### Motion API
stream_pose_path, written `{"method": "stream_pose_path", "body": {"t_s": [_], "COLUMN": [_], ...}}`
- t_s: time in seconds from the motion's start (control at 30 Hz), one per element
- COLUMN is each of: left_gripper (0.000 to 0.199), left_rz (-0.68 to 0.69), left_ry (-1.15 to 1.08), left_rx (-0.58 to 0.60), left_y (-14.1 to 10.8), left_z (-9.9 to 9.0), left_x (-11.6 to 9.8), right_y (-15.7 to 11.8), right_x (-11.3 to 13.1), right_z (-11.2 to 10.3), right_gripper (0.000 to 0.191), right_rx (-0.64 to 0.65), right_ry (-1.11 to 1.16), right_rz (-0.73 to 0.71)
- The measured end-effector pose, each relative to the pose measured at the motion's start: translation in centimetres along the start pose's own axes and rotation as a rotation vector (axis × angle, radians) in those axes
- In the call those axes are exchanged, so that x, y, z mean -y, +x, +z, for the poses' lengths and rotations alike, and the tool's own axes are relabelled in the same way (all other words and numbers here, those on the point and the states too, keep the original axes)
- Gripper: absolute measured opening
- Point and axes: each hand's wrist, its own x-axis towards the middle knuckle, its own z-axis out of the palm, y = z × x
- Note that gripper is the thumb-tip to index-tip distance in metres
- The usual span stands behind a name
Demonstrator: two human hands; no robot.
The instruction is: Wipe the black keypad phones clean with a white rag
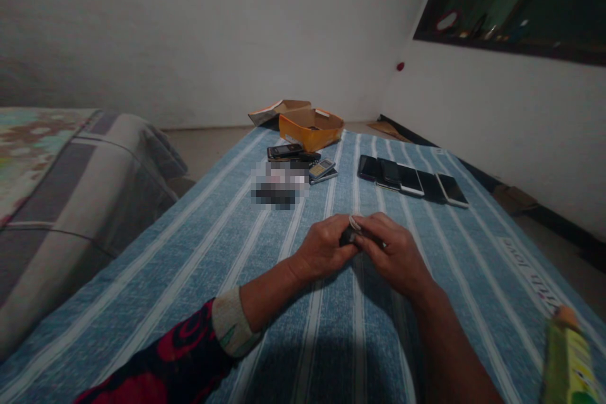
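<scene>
My left hand [326, 242] and my right hand [395, 251] meet above the striped cloth, fingers closed together. Between them is a small dark object [348, 237] with a loop of whitish cord [354, 224] on it. Most of this object is hidden by my fingers, so its kind is unclear. Beyond my right hand lies a row of several phones, among them a white-edged phone [453, 190] at the right end and a black phone [367, 167] at the left end. Past my left hand is a loose pile with a keypad phone [322, 168] and a dark phone [286, 151].
An open orange cardboard box [312, 137] stands at the table's far end. A blurred patch [279, 188] covers part of the pile. A yellow-green bottle [568, 363] is at the near right corner. A blanket-covered bed [118, 183] lies to the left; white walls rise behind.
</scene>
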Motion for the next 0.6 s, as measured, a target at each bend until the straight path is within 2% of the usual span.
{"method": "stream_pose_path", "body": {"t_s": [0.2,0.3,0.37,0.43,0.5,0.6], "left_gripper": [0.025,0.026,0.022,0.024,0.03,0.033], "left_rz": [-0.042,-0.055,-0.056,-0.05,-0.044,-0.04], "left_ry": [0.021,0.015,0.019,0.024,0.026,0.025], "left_rx": [-0.044,-0.036,-0.027,-0.03,-0.031,-0.028], "left_y": [0.2,0.2,0.3,0.3,0.3,0.3], "left_z": [-0.1,-0.3,-0.5,-0.4,-0.3,-0.1], "left_x": [0.4,0.4,0.3,0.3,0.4,0.5], "right_y": [-0.3,-0.4,-0.4,-0.5,-0.6,-0.6], "right_x": [0.1,0.2,0.1,-0.2,-0.5,-0.9], "right_z": [-0.5,-1.3,-1.9,-2.1,-1.8,-0.5], "right_gripper": [0.021,0.019,0.016,0.014,0.016,0.025], "right_rx": [0.043,0.125,0.131,0.032,-0.131,-0.294], "right_ry": [-0.094,0.009,0.09,0.123,0.113,0.07], "right_rz": [-0.032,-0.013,0.033,0.108,0.183,0.193]}}
